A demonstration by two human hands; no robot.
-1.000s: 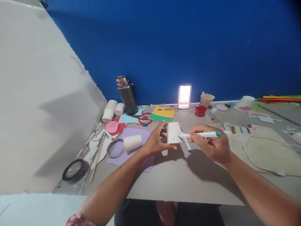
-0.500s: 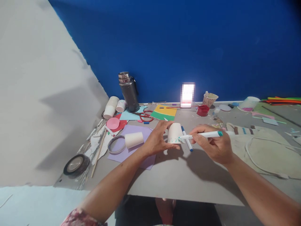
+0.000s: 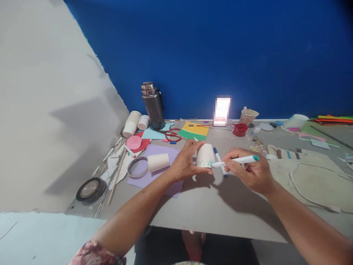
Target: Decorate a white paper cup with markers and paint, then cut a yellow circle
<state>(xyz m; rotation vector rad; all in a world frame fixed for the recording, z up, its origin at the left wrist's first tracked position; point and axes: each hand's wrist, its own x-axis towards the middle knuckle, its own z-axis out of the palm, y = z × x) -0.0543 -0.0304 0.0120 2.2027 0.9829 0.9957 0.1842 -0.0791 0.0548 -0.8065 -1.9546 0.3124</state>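
My left hand (image 3: 186, 162) grips a white paper cup (image 3: 205, 152) turned upside down, thumb at the rim side and fingers at its base. A wavy green line runs round the cup's lower part. In my right hand (image 3: 249, 171) is a white marker (image 3: 239, 160) with a green end, its tip at the cup's surface near the right end of the line. Behind the two hands a blue-capped marker (image 3: 216, 151) lies on the table, partly covered by the held marker.
Left of the hands, another paper cup (image 3: 158, 162) lies by a tape roll (image 3: 138, 167) on purple paper (image 3: 176, 187). Farther back are red-handled scissors (image 3: 173, 135), a steel flask (image 3: 153, 110), a bright phone (image 3: 222, 111) and a red container (image 3: 239, 129). Cloth (image 3: 317, 176) lies at right.
The marker tip has moved slightly right and down along the cup, and the green scribble there has grown. My left hand keeps its hold; the view has shifted a little.
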